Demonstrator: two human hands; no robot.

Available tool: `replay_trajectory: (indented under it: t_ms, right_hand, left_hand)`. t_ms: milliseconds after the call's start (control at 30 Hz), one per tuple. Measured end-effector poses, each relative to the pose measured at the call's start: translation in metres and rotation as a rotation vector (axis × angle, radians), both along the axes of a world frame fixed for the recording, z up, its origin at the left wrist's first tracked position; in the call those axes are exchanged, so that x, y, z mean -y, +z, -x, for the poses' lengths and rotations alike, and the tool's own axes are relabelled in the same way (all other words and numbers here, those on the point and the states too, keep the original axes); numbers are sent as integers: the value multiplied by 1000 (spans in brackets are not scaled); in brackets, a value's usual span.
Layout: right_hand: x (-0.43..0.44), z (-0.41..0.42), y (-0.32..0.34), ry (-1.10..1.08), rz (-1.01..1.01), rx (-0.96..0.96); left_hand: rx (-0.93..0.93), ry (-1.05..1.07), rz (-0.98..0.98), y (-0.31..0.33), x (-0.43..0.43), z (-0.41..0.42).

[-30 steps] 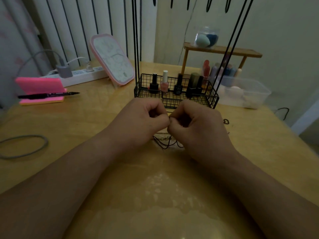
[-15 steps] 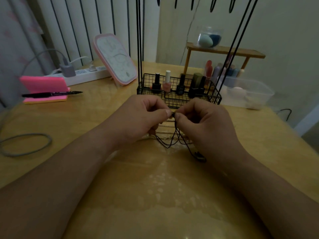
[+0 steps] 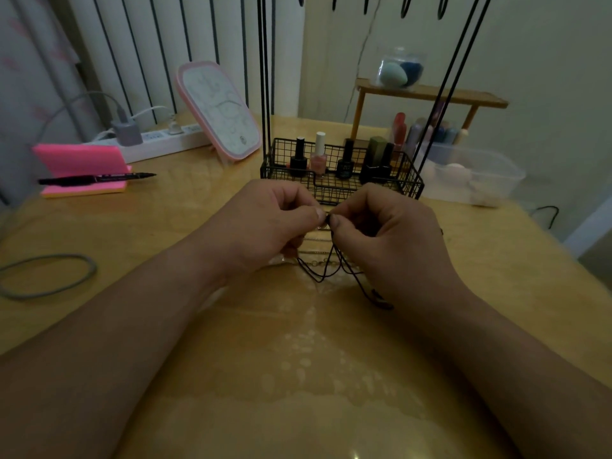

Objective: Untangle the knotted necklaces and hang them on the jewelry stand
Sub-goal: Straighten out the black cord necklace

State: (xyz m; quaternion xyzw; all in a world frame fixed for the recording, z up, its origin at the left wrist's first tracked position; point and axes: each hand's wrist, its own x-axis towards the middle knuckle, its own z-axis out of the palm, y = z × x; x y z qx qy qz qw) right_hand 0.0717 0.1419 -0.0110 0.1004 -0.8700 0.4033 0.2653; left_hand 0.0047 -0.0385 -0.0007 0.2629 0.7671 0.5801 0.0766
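wire basket (image 3: pixel 341 190) just ahead — bare tabletop (image 3: pixel 298 376) near

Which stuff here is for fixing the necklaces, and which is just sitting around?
For the job: left hand, right hand, black cord necklace, gold chains, jewelry stand.

Lying about: pink sticky notes, pen, mirror, nail polish bottles, power strip.

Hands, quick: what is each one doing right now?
Left hand: closed, pinching the black cord.
Right hand: closed, pinching the same cord.
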Motion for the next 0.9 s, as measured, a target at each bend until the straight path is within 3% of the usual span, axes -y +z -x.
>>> replay_trajectory:
  t_ms: [367, 433, 600, 700, 800, 900]
  right_hand:
    - [-3, 0, 10, -65, -657, -133]
    - [-1, -1, 7, -91, -609, -117]
    - [5, 0, 5, -48, 31, 44]
    - [4, 1, 6, 23, 245, 217]
    - [-3, 1, 6, 59, 254, 266]
    - [-8, 1, 6, 67, 28, 161]
  left_hand:
    - [-261, 52, 193, -3, -3, -4]
    - [-252, 69, 172, -4, -5, -5]
    - [-98, 68, 26, -1, -5, -2]
    - [-36, 54, -19, 0, -4, -1]
    - [-45, 63, -22, 1, -3, 0]
    - [-64, 51, -19, 1, -2, 0]
